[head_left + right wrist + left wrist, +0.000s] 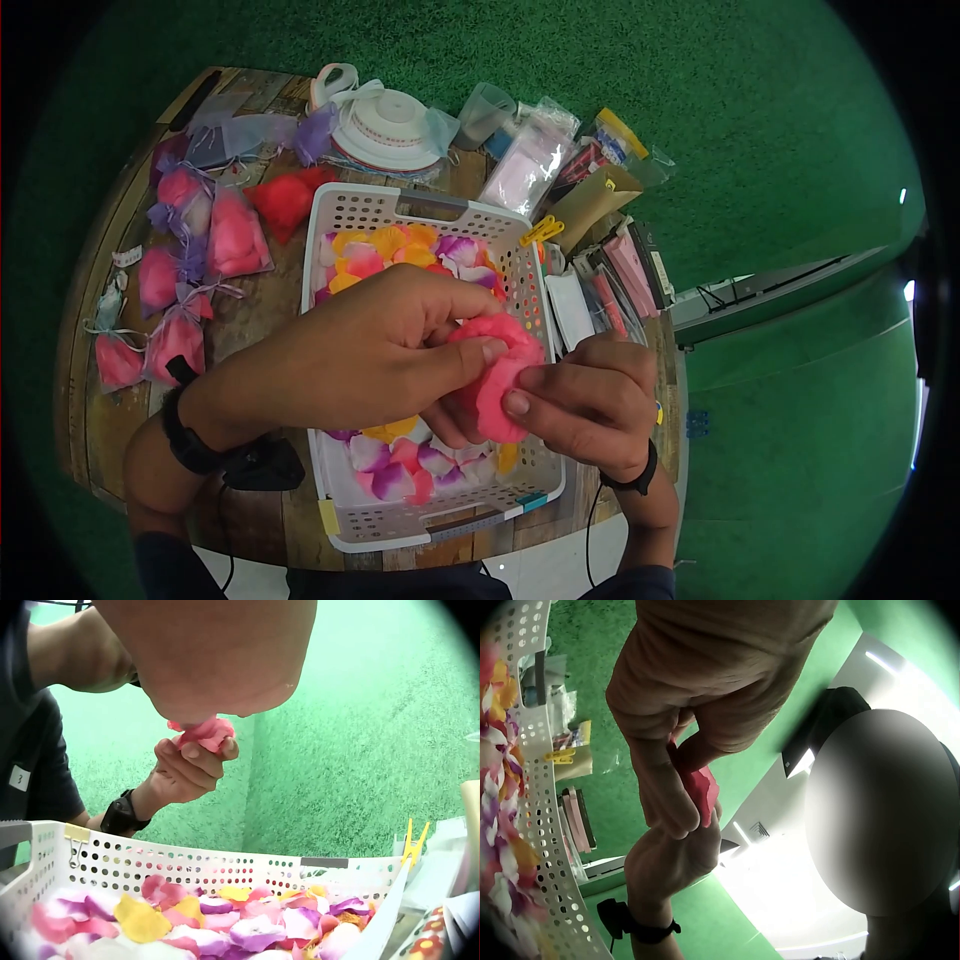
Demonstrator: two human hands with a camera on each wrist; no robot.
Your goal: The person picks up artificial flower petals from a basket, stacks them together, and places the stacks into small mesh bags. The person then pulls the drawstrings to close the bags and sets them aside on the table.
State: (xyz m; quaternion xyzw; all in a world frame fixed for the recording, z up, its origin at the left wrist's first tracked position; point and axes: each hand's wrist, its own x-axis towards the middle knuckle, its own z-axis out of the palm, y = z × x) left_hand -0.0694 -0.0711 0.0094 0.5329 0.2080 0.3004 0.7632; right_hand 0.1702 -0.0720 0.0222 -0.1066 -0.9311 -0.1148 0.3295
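Note:
Above the basket, a pinkish-red bunch of fabric petals (505, 375) is pinched between both hands. My left hand (385, 345) grips its left side, thumb on top and fingers curled beneath. At its right edge, my right hand (595, 400) pinches it between thumb and fingertips. In the right wrist view the bunch (206, 735) looks layered and ruffled, partly covered by the right hand (217, 660). Loose petals (142, 919) in purple-white, yellow and pink fill the white perforated basket (330, 500) below.
Filled pink organza bags (235, 235) lie on the wooden table's left side. Behind the basket are ribbon rolls (385, 125) and a clear plastic cup (485, 115). Plastic packets (530, 160) and boxes (640, 260) crowd the right, and a yellow clip (541, 231) sits on the rim.

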